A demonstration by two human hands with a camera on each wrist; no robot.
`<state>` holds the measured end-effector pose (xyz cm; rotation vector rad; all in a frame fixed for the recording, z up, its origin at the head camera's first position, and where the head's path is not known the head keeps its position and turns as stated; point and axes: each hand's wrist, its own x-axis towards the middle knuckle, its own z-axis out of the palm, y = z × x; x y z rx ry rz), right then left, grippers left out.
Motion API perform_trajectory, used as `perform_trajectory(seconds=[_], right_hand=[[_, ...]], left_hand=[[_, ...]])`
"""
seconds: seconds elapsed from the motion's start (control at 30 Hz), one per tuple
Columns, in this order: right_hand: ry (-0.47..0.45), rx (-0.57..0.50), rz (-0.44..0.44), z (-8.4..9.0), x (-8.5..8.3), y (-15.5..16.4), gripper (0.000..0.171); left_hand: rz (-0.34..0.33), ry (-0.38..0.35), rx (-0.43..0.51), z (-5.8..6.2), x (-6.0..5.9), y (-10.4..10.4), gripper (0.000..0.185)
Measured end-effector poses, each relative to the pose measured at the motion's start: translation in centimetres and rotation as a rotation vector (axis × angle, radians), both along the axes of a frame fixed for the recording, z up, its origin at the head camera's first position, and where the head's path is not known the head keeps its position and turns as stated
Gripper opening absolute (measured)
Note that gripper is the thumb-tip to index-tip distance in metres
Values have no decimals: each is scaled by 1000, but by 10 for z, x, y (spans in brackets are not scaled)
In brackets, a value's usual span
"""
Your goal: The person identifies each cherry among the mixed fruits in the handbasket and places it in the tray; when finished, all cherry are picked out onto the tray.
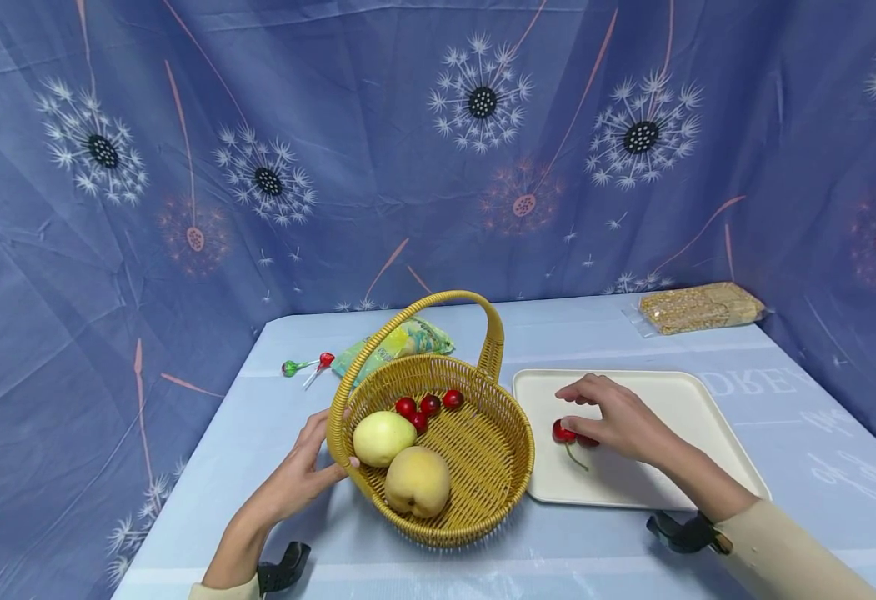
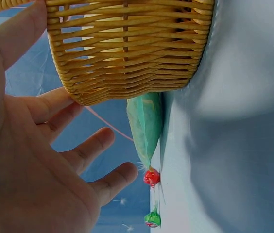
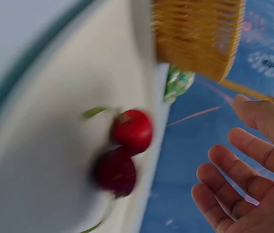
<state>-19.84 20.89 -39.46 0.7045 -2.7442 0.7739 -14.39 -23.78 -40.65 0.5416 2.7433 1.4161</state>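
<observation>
Left hand (image 1: pixel 298 475) steadies basket (image 1: pixel 483 467) at frame centre, grip loose; right hand (image 1: pixel 618 421) hovers wide over two cherries (image 1: pixel 563 433) on tray (image 1: pixel 678 400), four cherries in basket (image 1: pixel 430 406) left.

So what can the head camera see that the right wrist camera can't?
Only the head view shows the fruit inside the basket, the left hand touching its rim, two lollipops and the packet of bars. Only the right wrist view shows the right hand open above the two cherries, not touching them. Both show the cherries, the tray and the basket.
</observation>
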Motion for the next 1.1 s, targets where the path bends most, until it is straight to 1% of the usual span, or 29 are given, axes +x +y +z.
perform_trajectory(seconds=[0.23, 0.43, 0.57, 0.87, 1.1], right_hand=[[22, 3, 89, 30, 3, -31, 30], [9, 14, 164, 47, 6, -59, 33], [6, 14, 199, 55, 7, -75, 33], [72, 55, 271, 68, -3, -110, 34], [28, 83, 273, 75, -13, -137, 35]], left_hand=[[13, 5, -16, 0, 1, 0, 68], [14, 12, -18, 0, 1, 0, 67], [10, 28, -27, 0, 1, 0, 67], [2, 39, -28, 0, 1, 0, 68], [4, 19, -18, 0, 1, 0, 68]])
